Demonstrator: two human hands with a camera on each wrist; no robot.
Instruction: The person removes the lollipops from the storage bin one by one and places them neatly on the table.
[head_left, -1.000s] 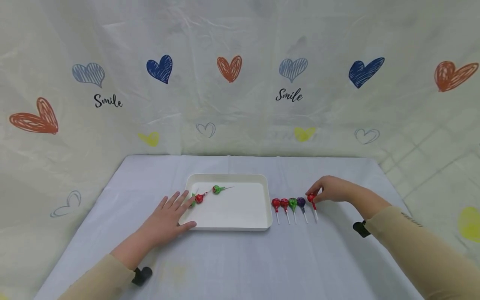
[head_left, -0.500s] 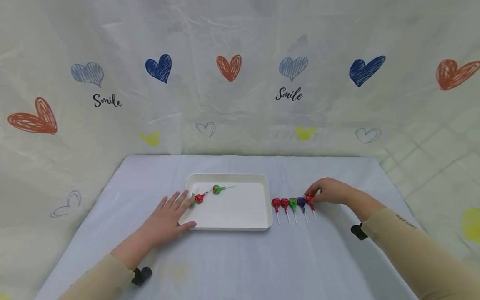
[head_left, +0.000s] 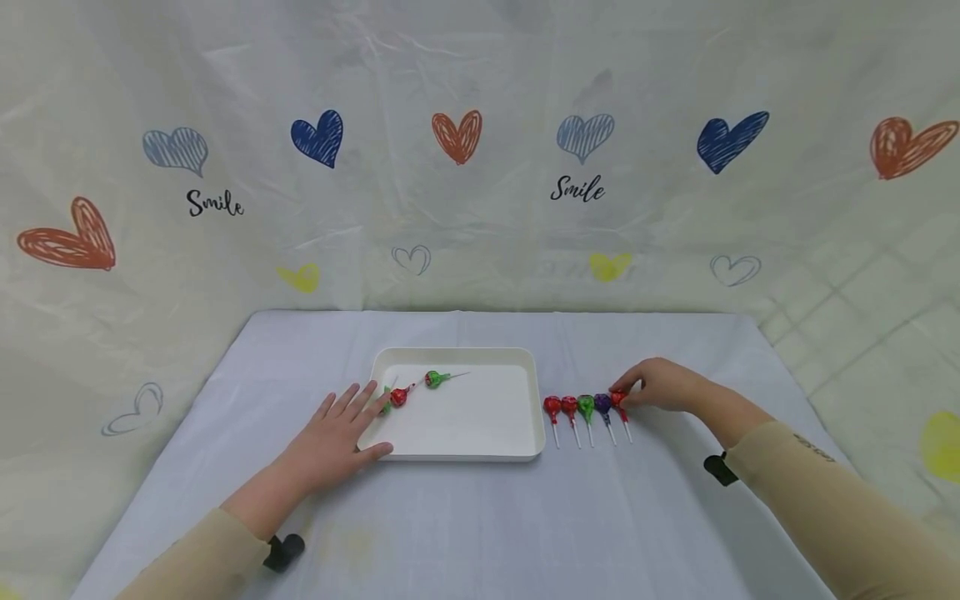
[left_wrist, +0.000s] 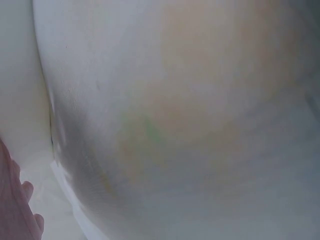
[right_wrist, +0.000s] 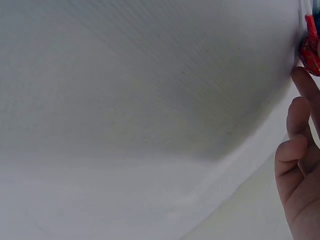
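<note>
My right hand (head_left: 660, 383) pinches the head of a red lollipop (head_left: 619, 400) at the right end of a row, its white stick pointing toward me. Close beside it lie a purple lollipop (head_left: 603, 405), a green lollipop (head_left: 586, 407) and two red ones, heads away from me. In the right wrist view the fingers (right_wrist: 300, 150) sit at the red lollipop head (right_wrist: 310, 55). My left hand (head_left: 333, 437) is spread over the left edge of a white tray (head_left: 465, 457). Inside the tray lie a red lollipop (head_left: 399, 397) and two green ones, one partly hidden by my fingers.
A white cloth covers the table (head_left: 480, 525). Behind it hangs a pale curtain (head_left: 495, 233) printed with hearts and "Smile". The tray's right wall stands just left of the lollipop row.
My right hand has moved slightly left, bringing the red lollipop up against the purple one; in the last half second it barely moves. My left hand stays in place.
</note>
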